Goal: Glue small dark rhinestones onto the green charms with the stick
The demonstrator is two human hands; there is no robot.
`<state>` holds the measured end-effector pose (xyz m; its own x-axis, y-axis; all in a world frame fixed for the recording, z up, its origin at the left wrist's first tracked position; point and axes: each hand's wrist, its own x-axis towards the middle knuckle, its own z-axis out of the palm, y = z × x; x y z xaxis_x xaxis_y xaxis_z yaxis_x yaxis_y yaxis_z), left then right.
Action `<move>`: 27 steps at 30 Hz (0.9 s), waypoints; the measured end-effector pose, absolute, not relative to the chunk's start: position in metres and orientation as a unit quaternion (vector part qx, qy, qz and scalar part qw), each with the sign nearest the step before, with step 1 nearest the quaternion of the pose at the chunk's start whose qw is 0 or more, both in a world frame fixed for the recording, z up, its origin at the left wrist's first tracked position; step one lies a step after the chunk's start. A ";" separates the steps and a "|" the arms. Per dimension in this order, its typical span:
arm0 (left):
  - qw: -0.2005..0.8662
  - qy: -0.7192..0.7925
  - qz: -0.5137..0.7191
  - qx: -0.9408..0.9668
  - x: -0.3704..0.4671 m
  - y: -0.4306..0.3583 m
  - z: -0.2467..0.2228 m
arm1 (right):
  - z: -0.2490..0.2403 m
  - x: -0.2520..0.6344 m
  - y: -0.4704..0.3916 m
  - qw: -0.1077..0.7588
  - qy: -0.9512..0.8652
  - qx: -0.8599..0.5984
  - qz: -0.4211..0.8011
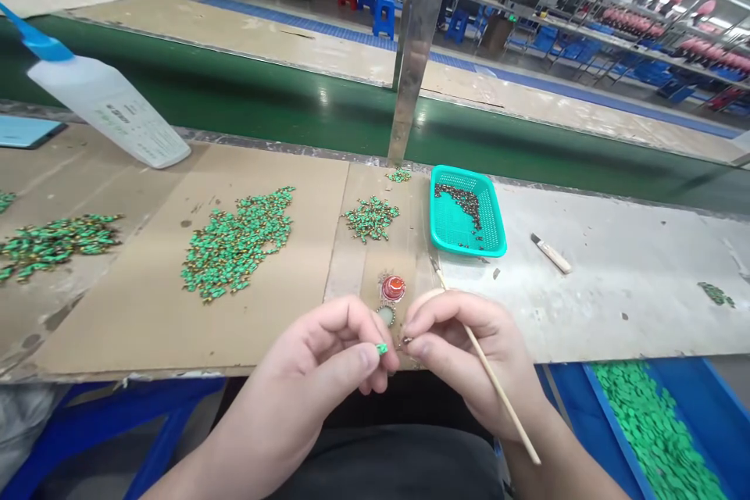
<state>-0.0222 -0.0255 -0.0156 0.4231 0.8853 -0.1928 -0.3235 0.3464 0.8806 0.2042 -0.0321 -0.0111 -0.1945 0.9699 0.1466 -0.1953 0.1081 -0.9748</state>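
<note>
Between thumb and forefinger, my left hand [333, 351] pinches a small green piece [382, 348]. My right hand [469, 344] pinches a tiny dark piece [406, 340] close by, and a thin paintbrush [501, 391] lies across its palm, bristles pointing up and away. The two pieces are a short way apart. Just beyond my fingertips sit a small pot of red-orange liquid [393, 288] and a small round pale dish with a dark rim [386, 316]. Behind them is a small heap of green-and-dark pieces [371, 219].
A teal basket [498, 238] holds dark bits. Larger heaps of green pieces [237, 242] lie left on cardboard. A white bottle [117, 113] leans at far left. A short brush [551, 253] lies right. Below the right edge, a blue bin [609, 414] holds green pieces. A metal post [407, 55] stands ahead.
</note>
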 end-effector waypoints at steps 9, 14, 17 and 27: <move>0.698 0.392 0.410 0.437 -0.017 -0.028 -0.004 | -0.016 0.201 -0.039 0.534 -0.561 -0.351 0.526; 0.698 0.392 0.405 0.441 -0.018 -0.030 -0.006 | -0.010 0.203 -0.038 0.524 -0.627 -0.349 0.459; 0.700 0.390 0.402 0.443 -0.018 -0.031 -0.006 | -0.006 0.204 -0.037 0.513 -0.655 -0.339 0.439; 0.673 0.406 0.400 0.470 -0.017 -0.029 -0.001 | 0.006 0.210 -0.032 0.471 -0.736 -0.334 0.354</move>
<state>-0.0170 -0.0290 -0.0010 0.3489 0.9215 -0.1704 -0.1566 0.2366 0.9589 0.2098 -0.0316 0.0056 -0.3333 0.8244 0.4575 0.1573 0.5270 -0.8352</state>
